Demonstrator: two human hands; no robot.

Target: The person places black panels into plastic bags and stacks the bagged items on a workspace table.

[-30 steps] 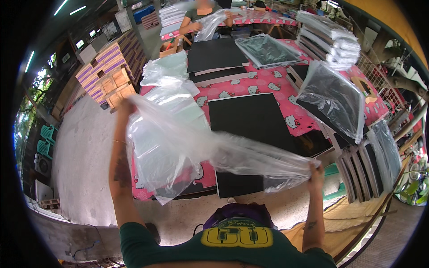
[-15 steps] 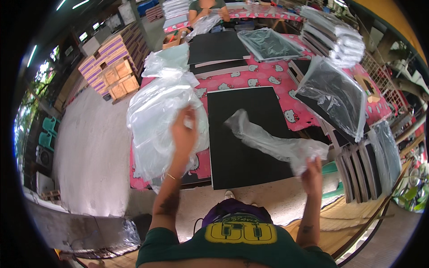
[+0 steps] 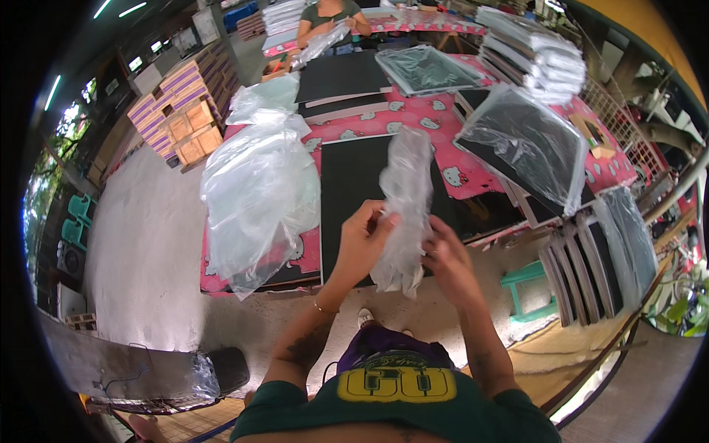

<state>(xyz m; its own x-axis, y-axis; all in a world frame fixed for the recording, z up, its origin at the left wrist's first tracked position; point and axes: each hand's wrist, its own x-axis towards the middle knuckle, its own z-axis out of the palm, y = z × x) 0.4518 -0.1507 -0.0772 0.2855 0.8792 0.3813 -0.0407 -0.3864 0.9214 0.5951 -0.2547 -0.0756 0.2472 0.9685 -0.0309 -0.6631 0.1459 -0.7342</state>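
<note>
In front of me a gathered clear plastic bag (image 3: 408,173) hangs lengthwise over a flat black board (image 3: 351,173). My left hand (image 3: 367,240) pinches the bag's left side, thumb against fingers. On its opposite side, my right hand (image 3: 447,258) has its fingers curled at the bag's edge. To the left lies a loose heap of clear plastic bags (image 3: 258,192), apart from both hands. A black board inside a clear bag (image 3: 528,144) rests at the right on other boards.
Another stack of black boards (image 3: 341,76) sits farther back, beside a bagged board (image 3: 428,70). Wrapped packs (image 3: 533,55) are piled at the far right. Several boards stand on edge (image 3: 583,269) at the right, near a green stool (image 3: 530,292). A person (image 3: 329,22) handles plastic across the table.
My left hand has left the bag heap and moved right to the held bag. My right hand has come inward, and the bag now hangs upright between both hands.
</note>
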